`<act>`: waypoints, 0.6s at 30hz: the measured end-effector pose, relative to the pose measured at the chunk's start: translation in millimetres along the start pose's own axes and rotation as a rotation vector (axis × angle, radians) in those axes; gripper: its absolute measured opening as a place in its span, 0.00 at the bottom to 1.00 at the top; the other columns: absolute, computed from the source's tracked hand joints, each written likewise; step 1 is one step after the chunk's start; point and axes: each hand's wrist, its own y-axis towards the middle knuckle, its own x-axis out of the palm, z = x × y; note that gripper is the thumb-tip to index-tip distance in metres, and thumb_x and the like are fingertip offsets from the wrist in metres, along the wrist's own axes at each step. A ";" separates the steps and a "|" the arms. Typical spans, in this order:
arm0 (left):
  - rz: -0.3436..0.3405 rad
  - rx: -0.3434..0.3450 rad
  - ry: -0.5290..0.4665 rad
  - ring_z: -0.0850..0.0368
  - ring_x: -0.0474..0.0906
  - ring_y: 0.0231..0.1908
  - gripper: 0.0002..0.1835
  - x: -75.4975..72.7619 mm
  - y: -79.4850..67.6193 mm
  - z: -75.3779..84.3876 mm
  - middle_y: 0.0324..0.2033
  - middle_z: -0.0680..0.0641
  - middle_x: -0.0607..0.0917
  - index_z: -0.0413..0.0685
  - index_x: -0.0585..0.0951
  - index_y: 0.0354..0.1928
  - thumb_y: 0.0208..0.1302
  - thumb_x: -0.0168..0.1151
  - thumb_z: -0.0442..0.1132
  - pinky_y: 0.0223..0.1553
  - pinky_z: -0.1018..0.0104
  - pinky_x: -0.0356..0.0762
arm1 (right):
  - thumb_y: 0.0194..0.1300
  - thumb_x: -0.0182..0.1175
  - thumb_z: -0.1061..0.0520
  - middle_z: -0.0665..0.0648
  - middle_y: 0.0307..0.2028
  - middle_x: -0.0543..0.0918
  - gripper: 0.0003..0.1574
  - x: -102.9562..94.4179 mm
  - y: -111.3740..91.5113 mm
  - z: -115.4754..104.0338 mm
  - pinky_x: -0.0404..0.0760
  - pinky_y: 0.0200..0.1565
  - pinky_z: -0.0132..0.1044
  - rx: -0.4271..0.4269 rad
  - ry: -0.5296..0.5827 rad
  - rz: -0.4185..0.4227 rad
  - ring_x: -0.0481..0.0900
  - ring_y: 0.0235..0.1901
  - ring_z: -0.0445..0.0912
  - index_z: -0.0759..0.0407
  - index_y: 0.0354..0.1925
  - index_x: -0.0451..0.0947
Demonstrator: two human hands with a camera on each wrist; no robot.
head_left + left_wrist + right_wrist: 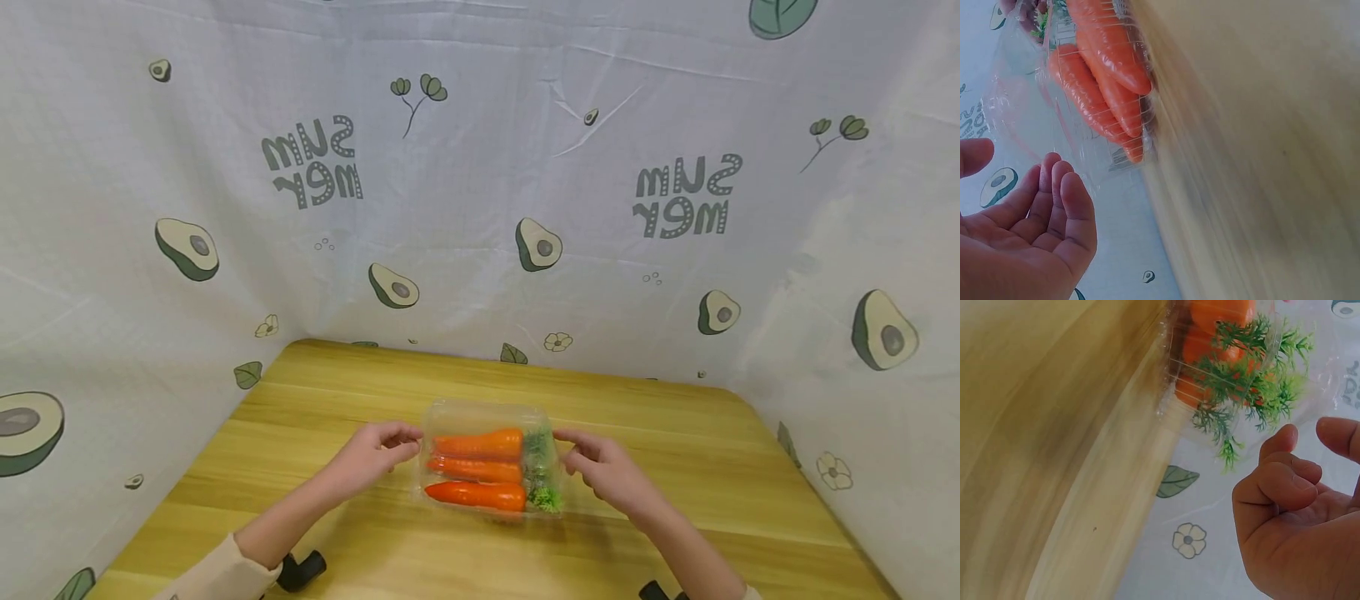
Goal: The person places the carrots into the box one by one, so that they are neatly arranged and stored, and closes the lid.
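Observation:
A clear plastic box (487,411) lies on the wooden table, with three orange carrots (476,495) side by side inside. Their green tops (1254,378) point toward the right end. At the box's left end is my left hand (372,452), its fingers gently bent and the fingertips close to the plastic. My right hand (611,477) is by the opposite end, index finger extended to the box edge and the other fingers bent. Neither hand grips the box in the wrist views. Whether the fingertips touch it, or its lid is fully closed, I cannot tell.
The yellow wooden table (315,383) has rounded far corners. A white cloth (480,200) printed with avocados and lettering hangs behind and at both sides. Black curved pieces (302,572) sit near each forearm.

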 end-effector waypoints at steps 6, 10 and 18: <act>-0.007 -0.010 0.021 0.53 0.75 0.40 0.19 3.0 -4.5 0.8 0.40 0.49 0.82 0.38 0.82 0.56 0.66 0.67 0.39 0.33 0.64 0.74 | 0.66 0.65 0.57 0.57 0.35 0.77 0.39 1.2 -3.9 4.6 0.69 0.31 0.36 -0.066 -0.023 -0.040 0.71 0.30 0.46 0.63 0.72 0.66; -0.005 -0.021 0.024 0.53 0.75 0.39 0.19 5.0 -6.7 1.5 0.38 0.49 0.81 0.39 0.82 0.55 0.64 0.69 0.38 0.32 0.65 0.72 | 0.65 0.67 0.55 0.56 0.35 0.77 0.42 2.8 -6.2 8.6 0.70 0.33 0.37 -0.064 -0.019 -0.046 0.73 0.32 0.48 0.63 0.72 0.65; 0.025 -0.059 0.018 0.54 0.75 0.35 0.15 9.6 -8.9 1.1 0.34 0.48 0.81 0.41 0.82 0.50 0.64 0.70 0.39 0.31 0.66 0.72 | 0.65 0.67 0.55 0.56 0.35 0.77 0.43 8.0 -9.5 16.0 0.71 0.31 0.34 -0.055 0.015 -0.033 0.72 0.31 0.45 0.63 0.73 0.64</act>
